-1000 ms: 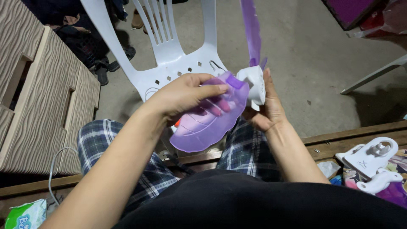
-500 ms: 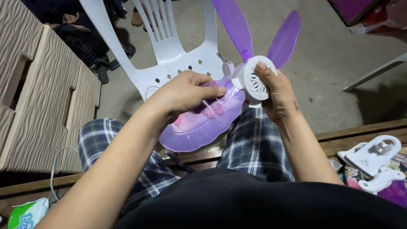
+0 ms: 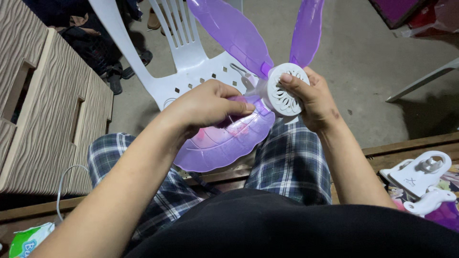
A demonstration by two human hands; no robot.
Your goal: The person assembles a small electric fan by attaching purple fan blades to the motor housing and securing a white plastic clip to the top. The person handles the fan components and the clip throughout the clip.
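Observation:
My right hand [image 3: 313, 98] grips a round white fan hub [image 3: 286, 89] with a patterned face turned toward me. Two translucent purple blades [image 3: 233, 32] rise from the hub toward the top of the view. My left hand [image 3: 205, 105] pinches the root of a third purple leaf-shaped blade [image 3: 220, 145], which hangs down over my lap and meets the hub at its left side. Whether that blade is locked into the hub is hidden by my fingers.
A white plastic chair [image 3: 186, 62] lies tipped on the concrete floor ahead. A beige wavy-textured drawer unit [image 3: 43, 110] stands at the left. White plastic fan parts [image 3: 420, 174] rest on a wooden ledge at right. A green wipes packet [image 3: 24, 239] sits bottom left.
The hub has turned so its face points more toward me, and the two upper blades have swung up and spread. My left hand pressed the lower blade closer to the hub.

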